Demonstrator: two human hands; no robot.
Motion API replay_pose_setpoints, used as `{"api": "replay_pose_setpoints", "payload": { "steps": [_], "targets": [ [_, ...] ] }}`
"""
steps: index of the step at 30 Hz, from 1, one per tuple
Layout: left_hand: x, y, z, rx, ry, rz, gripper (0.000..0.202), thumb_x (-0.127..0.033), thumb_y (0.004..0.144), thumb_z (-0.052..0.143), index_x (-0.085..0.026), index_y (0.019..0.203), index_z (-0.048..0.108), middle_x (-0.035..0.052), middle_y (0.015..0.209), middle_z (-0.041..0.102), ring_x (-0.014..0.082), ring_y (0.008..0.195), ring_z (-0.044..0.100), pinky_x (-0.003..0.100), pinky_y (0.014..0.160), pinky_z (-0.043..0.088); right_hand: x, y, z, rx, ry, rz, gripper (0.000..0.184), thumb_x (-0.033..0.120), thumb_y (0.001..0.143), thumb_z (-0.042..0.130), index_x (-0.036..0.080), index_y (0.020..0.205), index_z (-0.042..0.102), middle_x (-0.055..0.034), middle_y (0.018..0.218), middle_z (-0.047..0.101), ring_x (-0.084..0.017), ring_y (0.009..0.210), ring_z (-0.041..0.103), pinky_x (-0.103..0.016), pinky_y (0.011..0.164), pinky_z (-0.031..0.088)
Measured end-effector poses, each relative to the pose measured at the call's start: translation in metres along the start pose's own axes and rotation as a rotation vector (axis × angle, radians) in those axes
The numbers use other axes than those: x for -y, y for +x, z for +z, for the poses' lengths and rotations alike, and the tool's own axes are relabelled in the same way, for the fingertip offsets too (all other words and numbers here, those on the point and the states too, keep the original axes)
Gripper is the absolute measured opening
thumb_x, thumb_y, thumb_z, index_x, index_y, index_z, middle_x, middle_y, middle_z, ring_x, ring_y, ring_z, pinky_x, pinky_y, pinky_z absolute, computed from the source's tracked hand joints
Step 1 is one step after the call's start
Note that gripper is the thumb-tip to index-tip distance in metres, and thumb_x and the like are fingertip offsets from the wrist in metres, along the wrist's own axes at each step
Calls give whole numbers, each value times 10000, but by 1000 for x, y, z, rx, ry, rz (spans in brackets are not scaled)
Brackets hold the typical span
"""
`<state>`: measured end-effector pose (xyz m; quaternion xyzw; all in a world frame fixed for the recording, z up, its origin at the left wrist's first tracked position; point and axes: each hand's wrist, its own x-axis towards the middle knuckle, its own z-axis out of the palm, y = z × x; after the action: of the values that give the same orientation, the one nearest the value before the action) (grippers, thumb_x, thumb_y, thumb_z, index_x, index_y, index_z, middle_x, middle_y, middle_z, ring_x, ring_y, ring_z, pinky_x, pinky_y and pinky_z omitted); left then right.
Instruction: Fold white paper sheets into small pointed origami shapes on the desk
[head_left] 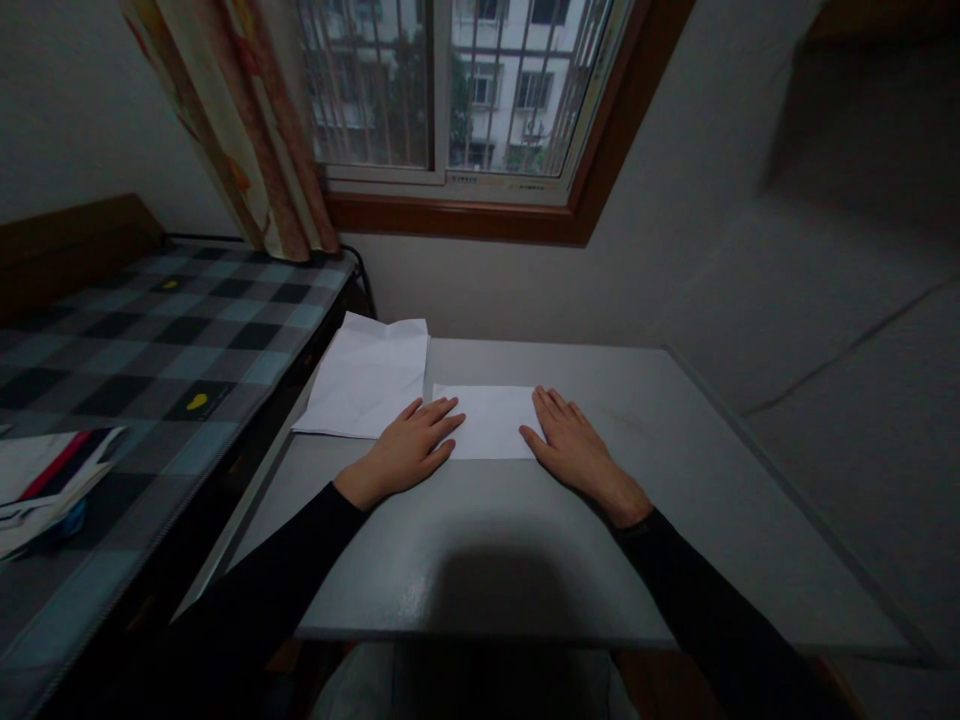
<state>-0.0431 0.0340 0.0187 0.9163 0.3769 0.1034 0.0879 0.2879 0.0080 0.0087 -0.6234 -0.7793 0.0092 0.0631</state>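
A white sheet of paper (493, 424), wider than it is deep, lies flat on the table between my two hands. My left hand (409, 443) rests on its left end, palm down, fingers spread and pointing right. On the right end lies my right hand (570, 436), also palm down, with its thumb apart from the fingers. Neither hand grasps anything. The paper's outer ends are partly covered by my hands. Whether the sheet is folded I cannot tell.
A stack of larger white paper (371, 375) sits at the back left of the grey table (480, 540). Left of the table stands a bed with a checked cover (247, 310), with printed papers or a bag (52, 475) on it. A wall and window lie behind.
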Motion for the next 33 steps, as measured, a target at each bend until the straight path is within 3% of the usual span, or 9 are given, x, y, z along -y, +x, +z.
{"api": "replay_pose_setpoints", "payload": {
  "steps": [4, 9, 16, 29, 33],
  "targets": [
    [1, 0, 1, -7, -10, 8, 527, -384, 1154, 450, -243, 1654, 541, 111, 1816, 402, 291, 1686, 394, 596, 1400, 269, 9, 2, -6, -80, -27, -15, 829, 439, 1090, 427, 28, 1785, 242, -246, 1831, 323, -401, 1728, 270, -626, 1401, 234],
    [2, -1, 3, -18, -14, 20, 531, -371, 1150, 453, -242, 1659, 536, 112, 1818, 398, 292, 1687, 393, 602, 1399, 263, 34, 8, -8, -119, 52, -168, 848, 315, 1041, 467, 97, 1813, 191, -190, 1854, 289, -391, 1723, 290, -634, 1412, 212],
    [5, -1, 4, -25, -6, 32, 526, -375, 1150, 467, -265, 1660, 530, 89, 1820, 401, 281, 1687, 392, 581, 1402, 258, 44, 16, 6, -35, 125, -212, 731, 348, 1099, 433, 74, 1770, 331, -229, 1831, 326, -368, 1711, 331, -600, 1393, 299],
    [3, 0, 2, -10, -19, 37, 520, -372, 1157, 461, -253, 1658, 533, 97, 1818, 400, 281, 1688, 393, 583, 1405, 252, 37, 15, 13, -32, 170, -217, 716, 428, 1142, 427, 105, 1775, 335, -216, 1841, 312, -337, 1726, 296, -579, 1403, 282],
    [3, 0, 2, -10, -20, 36, 523, -367, 1152, 464, -254, 1658, 534, 98, 1818, 401, 285, 1689, 389, 587, 1406, 248, 37, 15, 11, -26, 170, -221, 719, 425, 1138, 429, 64, 1756, 363, -237, 1832, 322, -343, 1723, 304, -565, 1403, 289]
  ]
}}
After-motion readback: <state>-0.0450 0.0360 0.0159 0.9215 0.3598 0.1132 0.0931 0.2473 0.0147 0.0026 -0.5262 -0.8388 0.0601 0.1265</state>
